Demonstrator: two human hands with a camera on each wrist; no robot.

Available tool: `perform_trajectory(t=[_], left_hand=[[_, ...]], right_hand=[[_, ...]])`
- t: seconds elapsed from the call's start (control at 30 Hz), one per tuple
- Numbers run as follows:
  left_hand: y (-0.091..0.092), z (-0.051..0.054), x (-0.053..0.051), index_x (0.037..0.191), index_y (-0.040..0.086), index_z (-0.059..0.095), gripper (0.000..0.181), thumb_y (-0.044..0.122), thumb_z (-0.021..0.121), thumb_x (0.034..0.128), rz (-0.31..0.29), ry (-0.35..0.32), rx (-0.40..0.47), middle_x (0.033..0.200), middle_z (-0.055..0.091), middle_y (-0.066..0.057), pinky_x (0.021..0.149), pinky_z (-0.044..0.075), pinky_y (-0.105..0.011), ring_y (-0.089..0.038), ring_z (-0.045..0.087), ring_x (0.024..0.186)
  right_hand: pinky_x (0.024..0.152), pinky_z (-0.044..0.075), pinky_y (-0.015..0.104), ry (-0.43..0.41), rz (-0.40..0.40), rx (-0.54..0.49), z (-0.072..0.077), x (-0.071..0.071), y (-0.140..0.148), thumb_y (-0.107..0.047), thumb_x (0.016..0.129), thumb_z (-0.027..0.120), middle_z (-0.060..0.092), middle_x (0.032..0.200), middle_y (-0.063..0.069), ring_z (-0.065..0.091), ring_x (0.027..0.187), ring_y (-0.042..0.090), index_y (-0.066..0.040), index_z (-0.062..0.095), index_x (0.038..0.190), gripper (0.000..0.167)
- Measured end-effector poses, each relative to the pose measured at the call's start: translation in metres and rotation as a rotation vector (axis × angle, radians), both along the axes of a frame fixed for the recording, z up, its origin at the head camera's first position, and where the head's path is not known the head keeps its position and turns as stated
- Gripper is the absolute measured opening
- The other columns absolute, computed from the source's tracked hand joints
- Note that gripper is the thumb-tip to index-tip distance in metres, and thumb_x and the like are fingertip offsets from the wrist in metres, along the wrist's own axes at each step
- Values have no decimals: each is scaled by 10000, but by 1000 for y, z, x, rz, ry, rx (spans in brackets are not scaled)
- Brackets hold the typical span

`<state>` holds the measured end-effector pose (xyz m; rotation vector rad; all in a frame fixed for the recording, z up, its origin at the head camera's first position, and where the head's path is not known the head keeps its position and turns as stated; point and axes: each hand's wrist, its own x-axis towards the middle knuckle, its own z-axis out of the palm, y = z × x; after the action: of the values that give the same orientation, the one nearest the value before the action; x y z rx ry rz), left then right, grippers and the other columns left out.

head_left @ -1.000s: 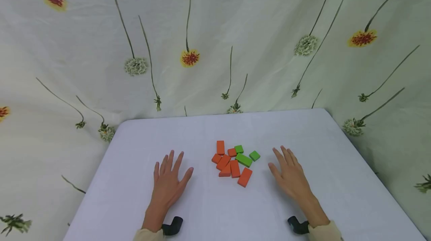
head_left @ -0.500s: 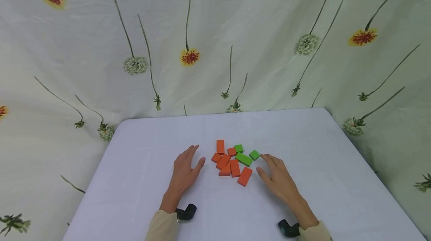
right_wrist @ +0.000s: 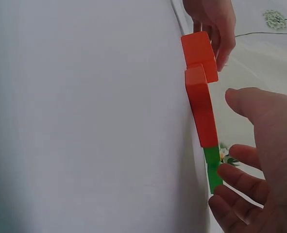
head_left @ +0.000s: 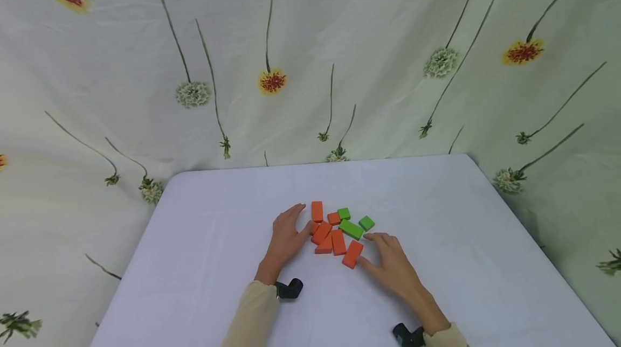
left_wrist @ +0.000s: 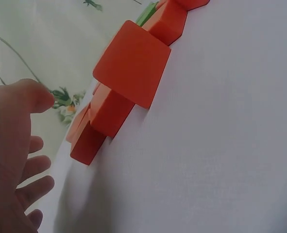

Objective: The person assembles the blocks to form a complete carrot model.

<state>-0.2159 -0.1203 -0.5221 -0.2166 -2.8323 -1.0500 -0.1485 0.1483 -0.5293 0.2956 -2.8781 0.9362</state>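
Note:
Orange and green blocks lie in a loose cluster on the table. My left hand [head_left: 285,239] hovers at the cluster's left side, its fingers relaxed, the thumb overlapping a small orange block [head_left: 315,227] in the head view. At the right side my right hand [head_left: 394,267] has its thumb by an orange rectangular block [head_left: 353,254] and its fingertips near a long green block [head_left: 351,229]. The left wrist view shows a gap between my thumb [left_wrist: 34,97] and an orange trapezoid-looking block [left_wrist: 132,65]. Neither hand holds anything.
A small green block [head_left: 366,223] lies apart at the right, and another green block [head_left: 344,214] touches an orange one at the back. The table [head_left: 233,196] has a white cover. Behind it hangs a flower-printed cloth [head_left: 378,67]. Each wrist wears a black camera [head_left: 291,289].
Both hands have moved inward to the cluster, the left to the right and away from me, the right to the left. The blocks have stayed in place.

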Motion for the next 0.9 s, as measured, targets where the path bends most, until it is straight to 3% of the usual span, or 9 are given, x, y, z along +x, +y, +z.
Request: perform_trajectory(t=[0.33, 0.57, 0.9], left_hand=[[8, -6, -16, 1476, 16, 523, 564, 249, 661, 982, -45, -6, 5, 1508, 545, -173, 1208, 349, -586, -376, 463, 1426], [11, -9, -24, 1510, 56, 496, 605, 236, 681, 964, -59, -54, -7, 1543, 517, -138, 1225, 285, -596, -354, 419, 1459], [13, -4, -31, 1489, 54, 518, 601, 237, 696, 945, -102, -61, -54, 1511, 547, -134, 1169, 281, -626, -351, 412, 1456]], right_hand=[[1043, 545, 457, -18, 9, 26, -3, 0, -6, -446, 790, 875, 641, 1275, 31, 552, 1227, 260, -136, 629, 1328, 667], [1063, 528, 470, -11, 11, 77, -5, 0, -10, -494, 771, 875, 651, 1292, 31, 558, 1232, 262, -124, 637, 1330, 711], [1076, 509, 470, 26, 16, 94, -7, 0, -11, -492, 767, 882, 658, 1261, 29, 560, 1220, 257, -111, 642, 1308, 704]])
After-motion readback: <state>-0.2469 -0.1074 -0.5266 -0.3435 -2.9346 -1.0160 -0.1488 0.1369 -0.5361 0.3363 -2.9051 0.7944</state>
